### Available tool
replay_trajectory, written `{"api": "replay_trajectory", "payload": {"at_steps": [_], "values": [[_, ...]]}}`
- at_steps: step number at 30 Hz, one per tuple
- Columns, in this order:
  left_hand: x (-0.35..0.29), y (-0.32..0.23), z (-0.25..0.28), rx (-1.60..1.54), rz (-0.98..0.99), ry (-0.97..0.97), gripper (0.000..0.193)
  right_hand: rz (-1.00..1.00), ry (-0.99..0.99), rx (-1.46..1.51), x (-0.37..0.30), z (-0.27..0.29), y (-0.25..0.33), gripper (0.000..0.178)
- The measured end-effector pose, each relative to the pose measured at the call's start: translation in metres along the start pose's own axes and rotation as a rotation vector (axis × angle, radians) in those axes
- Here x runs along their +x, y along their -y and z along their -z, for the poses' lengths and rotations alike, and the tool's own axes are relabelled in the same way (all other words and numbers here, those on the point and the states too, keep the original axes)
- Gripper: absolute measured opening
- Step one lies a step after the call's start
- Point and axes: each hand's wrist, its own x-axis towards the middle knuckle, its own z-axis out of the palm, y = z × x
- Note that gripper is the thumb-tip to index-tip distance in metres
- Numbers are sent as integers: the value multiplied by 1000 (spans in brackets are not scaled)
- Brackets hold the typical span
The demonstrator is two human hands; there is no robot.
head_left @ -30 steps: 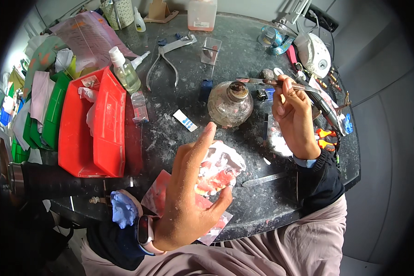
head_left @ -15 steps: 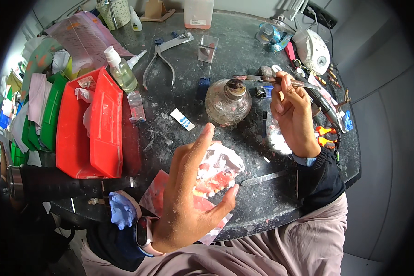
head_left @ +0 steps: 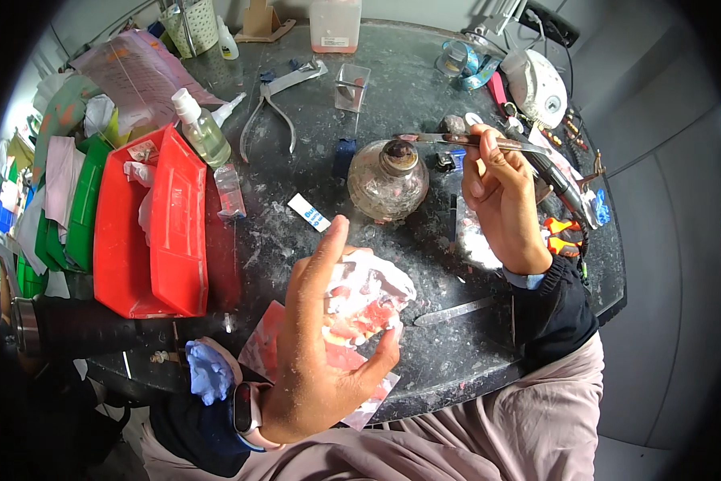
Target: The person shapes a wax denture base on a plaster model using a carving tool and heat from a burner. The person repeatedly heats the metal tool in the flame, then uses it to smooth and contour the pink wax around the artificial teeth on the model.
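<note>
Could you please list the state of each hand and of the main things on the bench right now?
Left hand: gripping the dental cast.
Dental cast: held above the bench, white plaster with pink wax.
Right hand: pinching the metal instrument.
Metal instrument: level, tip over the glass burner.
Glass burner: upright, no flame visible.
Pliers: lying open.

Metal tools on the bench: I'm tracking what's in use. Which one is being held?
The thin instrument in the right hand, tip over the glass burner. The pliers and spatula lie untouched.
</note>
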Motion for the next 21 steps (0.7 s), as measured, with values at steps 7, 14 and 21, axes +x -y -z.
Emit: {"api": "replay_trajectory", "payload": {"at_steps": [7, 14, 21], "values": [[-4, 3, -2, -113, 35, -61, 75, 9, -11, -30, 0, 1, 0, 28], [-2, 2, 1, -16, 42, -14, 75, 16, -18, -33, -1, 0, 0, 27], [2, -5, 4, 46, 48, -22, 75, 52, 114, 19, -8, -1, 6, 23]]}}
